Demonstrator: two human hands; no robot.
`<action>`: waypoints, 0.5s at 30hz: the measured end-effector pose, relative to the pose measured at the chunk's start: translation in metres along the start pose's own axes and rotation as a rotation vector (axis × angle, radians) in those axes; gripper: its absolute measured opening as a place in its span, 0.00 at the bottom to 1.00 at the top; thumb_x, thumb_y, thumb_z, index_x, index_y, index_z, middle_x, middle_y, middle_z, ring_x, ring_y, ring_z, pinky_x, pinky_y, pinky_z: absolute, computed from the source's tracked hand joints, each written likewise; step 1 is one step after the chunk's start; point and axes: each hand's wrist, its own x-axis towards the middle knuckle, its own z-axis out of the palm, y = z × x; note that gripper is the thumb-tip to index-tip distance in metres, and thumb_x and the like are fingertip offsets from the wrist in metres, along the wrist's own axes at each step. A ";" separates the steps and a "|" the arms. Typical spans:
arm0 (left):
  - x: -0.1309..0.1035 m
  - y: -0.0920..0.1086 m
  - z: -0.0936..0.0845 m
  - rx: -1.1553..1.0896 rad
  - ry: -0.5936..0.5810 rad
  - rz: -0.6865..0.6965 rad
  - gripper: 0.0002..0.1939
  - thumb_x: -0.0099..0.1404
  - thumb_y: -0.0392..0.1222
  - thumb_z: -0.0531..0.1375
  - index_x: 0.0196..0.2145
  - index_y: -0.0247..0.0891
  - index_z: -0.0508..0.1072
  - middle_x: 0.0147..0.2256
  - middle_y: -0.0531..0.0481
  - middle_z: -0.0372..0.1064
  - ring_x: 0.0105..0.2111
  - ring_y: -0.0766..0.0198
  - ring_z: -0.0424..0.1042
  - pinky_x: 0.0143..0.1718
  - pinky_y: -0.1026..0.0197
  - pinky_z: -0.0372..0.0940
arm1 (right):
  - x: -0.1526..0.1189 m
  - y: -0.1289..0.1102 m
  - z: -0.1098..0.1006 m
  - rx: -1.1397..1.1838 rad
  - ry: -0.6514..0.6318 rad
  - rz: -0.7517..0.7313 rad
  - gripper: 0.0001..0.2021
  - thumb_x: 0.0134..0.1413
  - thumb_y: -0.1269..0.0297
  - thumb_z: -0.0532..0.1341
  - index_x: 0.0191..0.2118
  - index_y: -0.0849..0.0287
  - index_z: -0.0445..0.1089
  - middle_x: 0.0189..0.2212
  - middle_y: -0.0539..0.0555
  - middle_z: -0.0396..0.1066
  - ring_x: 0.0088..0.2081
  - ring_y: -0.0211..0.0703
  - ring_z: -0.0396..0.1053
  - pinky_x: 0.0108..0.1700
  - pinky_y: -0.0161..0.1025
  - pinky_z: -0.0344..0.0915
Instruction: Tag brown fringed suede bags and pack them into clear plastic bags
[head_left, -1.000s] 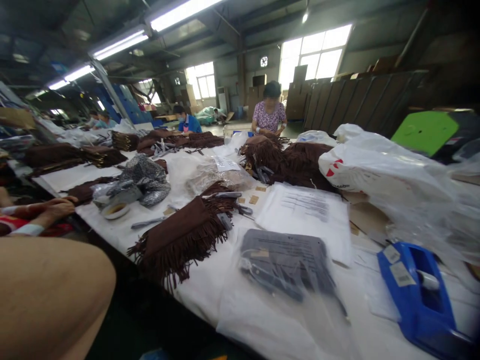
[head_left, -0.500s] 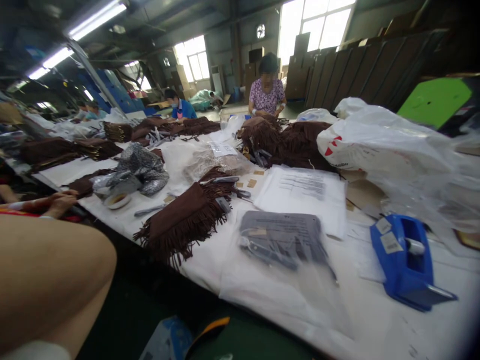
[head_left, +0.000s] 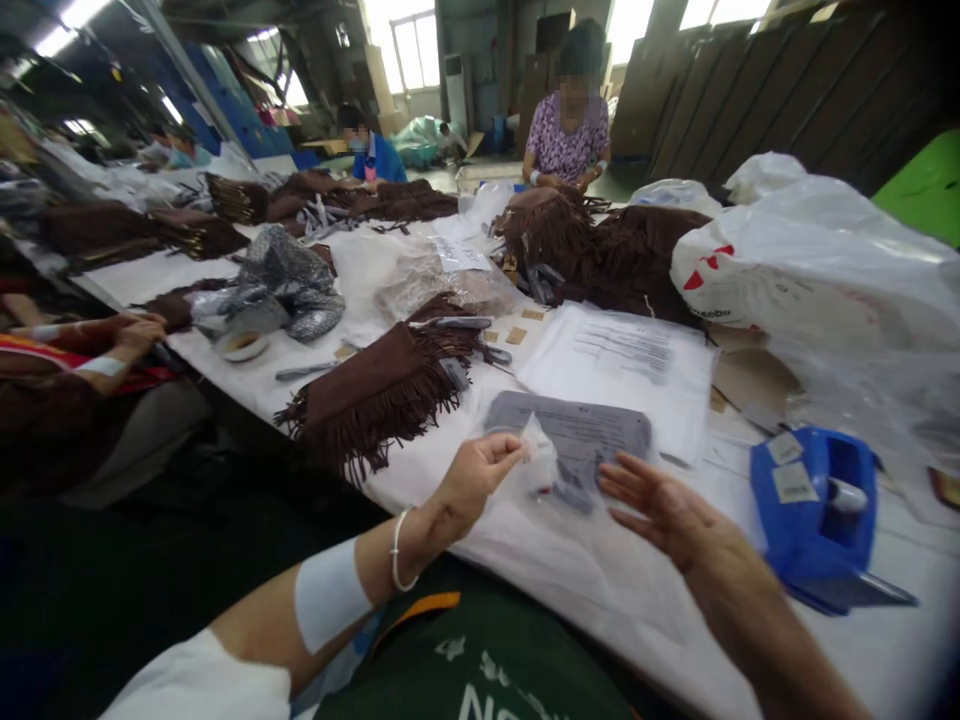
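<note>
My left hand [head_left: 472, 480] pinches a small clear plastic packet [head_left: 540, 462] between thumb and fingers, lifted just above the white table [head_left: 525, 570]. My right hand [head_left: 660, 505] hovers beside it with fingers spread, holding nothing. Under both hands lies a clear plastic bag with a grey item [head_left: 577, 435] inside. A brown fringed garment [head_left: 382, 395] lies to the left of my left hand.
A blue tape dispenser [head_left: 817, 510] stands right of my right hand. Printed sheets [head_left: 622, 365] and big white plastic bags [head_left: 810, 270] lie behind. Piles of brown fringed pieces [head_left: 592, 250] fill the far table. Other people work opposite, and a person's hand [head_left: 139, 330] rests at left.
Both my hands have come into view over the bagged grey item, the left one holding a small clear packet. The camera tilted down and nearer the table.
</note>
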 end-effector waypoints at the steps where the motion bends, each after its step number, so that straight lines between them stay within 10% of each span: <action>1: -0.002 -0.016 -0.002 -0.033 0.017 -0.068 0.19 0.58 0.52 0.64 0.30 0.29 0.71 0.29 0.46 0.72 0.26 0.66 0.69 0.31 0.65 0.64 | 0.002 0.009 0.011 0.057 -0.046 0.066 0.26 0.56 0.45 0.55 0.55 0.54 0.64 0.54 0.62 0.66 0.55 0.55 0.64 0.55 0.57 0.61; 6: -0.015 -0.065 -0.009 -0.145 -0.044 -0.167 0.21 0.56 0.50 0.66 0.39 0.30 0.72 0.35 0.44 0.73 0.33 0.63 0.71 0.39 0.64 0.64 | 0.002 0.049 0.055 0.235 -0.246 0.266 0.25 0.59 0.47 0.52 0.58 0.52 0.60 0.58 0.57 0.62 0.58 0.51 0.60 0.60 0.54 0.55; 15: -0.016 -0.067 -0.015 0.139 -0.046 0.015 0.20 0.61 0.45 0.62 0.47 0.30 0.69 0.36 0.43 0.72 0.38 0.61 0.71 0.43 0.63 0.63 | 0.003 0.055 0.053 -0.124 -0.101 0.153 0.16 0.50 0.52 0.64 0.42 0.56 0.71 0.40 0.52 0.73 0.44 0.45 0.67 0.52 0.43 0.59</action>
